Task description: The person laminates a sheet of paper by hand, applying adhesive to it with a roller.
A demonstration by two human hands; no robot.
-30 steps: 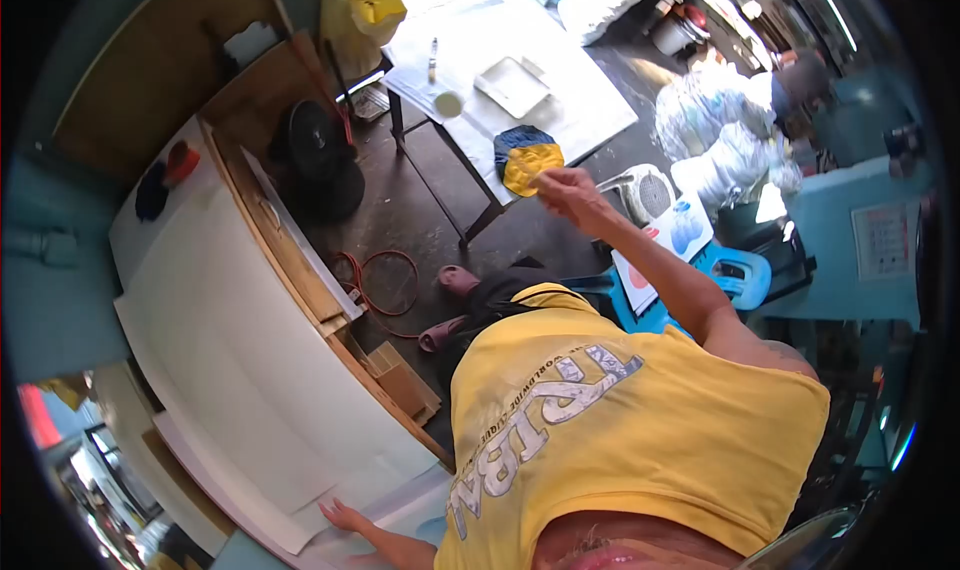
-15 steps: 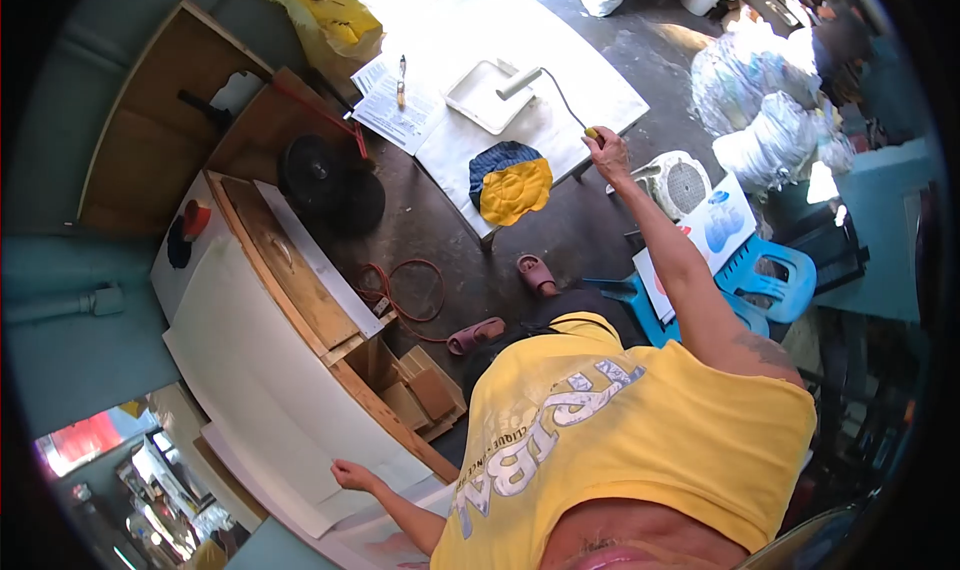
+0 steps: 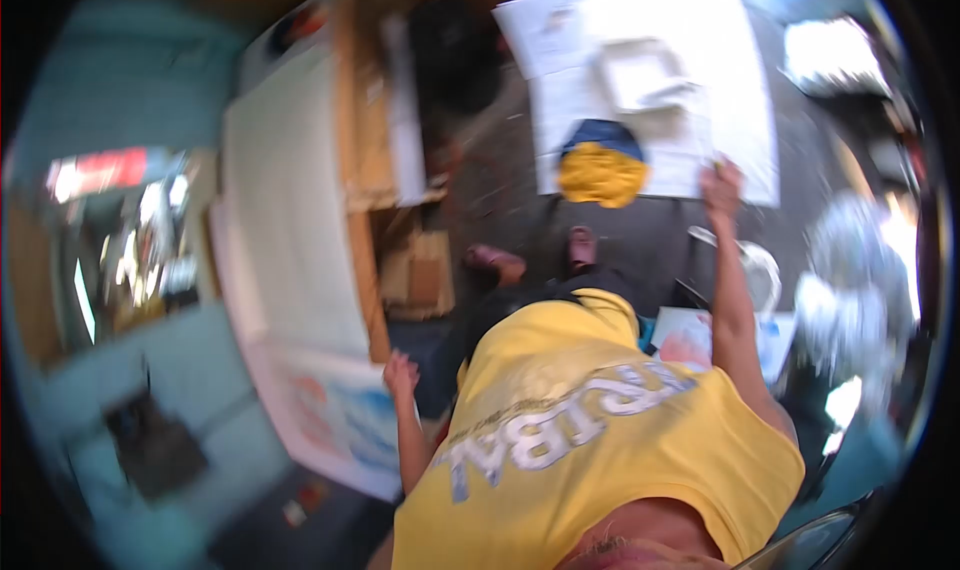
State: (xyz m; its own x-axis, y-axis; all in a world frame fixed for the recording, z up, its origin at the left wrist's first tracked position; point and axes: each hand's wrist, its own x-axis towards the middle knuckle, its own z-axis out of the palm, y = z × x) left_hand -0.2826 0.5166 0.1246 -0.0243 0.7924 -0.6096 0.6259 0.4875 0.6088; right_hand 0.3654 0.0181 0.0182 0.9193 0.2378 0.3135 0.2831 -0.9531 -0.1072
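Note:
Motion blurs the view. My right hand (image 3: 721, 184), at the near right of a white-covered table (image 3: 740, 90), is closed around the handle of a paint roller (image 3: 672, 97). The roller's pale head overlaps the near right edge of a white paint tray (image 3: 610, 75). In front of the tray lies a crumpled yellow and dark blue cloth-like piece (image 3: 602, 175). My left hand (image 3: 401, 373) hangs low beside a white-topped bench (image 3: 290, 210), its fingers smeared and no object showing in it.
Printed sheets (image 3: 545, 30) lie on the table's left corner. A black fan (image 3: 455, 55) stands between bench and table. Cardboard boxes (image 3: 422, 270) sit under the bench. Right of my legs are painted sheets (image 3: 690, 335); farther right, clear plastic bags (image 3: 850, 280).
My view has swung left, shifting the bench and table rightward. My right hand has brought the roller lower, close to the tray's near edge. My left hand has moved off the bench top.

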